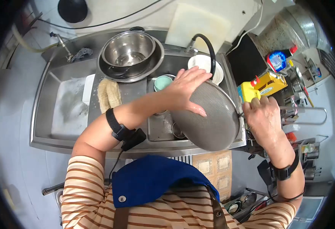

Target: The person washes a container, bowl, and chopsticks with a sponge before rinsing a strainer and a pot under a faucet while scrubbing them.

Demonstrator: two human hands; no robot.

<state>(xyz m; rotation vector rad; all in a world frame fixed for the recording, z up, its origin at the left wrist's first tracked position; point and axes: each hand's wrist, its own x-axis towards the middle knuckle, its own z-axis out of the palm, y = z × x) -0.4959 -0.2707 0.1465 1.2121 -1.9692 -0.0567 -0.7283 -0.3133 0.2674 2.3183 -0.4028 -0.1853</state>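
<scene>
A large round mesh strainer (216, 124) is held tilted over the right sink basin (160, 129), its rounded mesh side facing me. My right hand (263, 117) is closed round the strainer's handle at the right; the fingers cover most of it. My left hand (189, 87) has its fingers spread at the strainer's upper left, with the thumb lying over the mesh; firm contact cannot be made out. Both hands look wet. Beside my left hand, a pale green cup (162, 83) stands in the basin. White bowls (202, 62) sit behind the strainer, under the black faucet (209, 42).
A steel pot (128, 49) rests in a wide metal basin (158, 57) on the middle ledge, with a beige cloth (109, 94) in front. Suds lie in the left sink (70, 103). A yellow bottle (249, 91) and a blue-labelled bottle (277, 61) stand at the right.
</scene>
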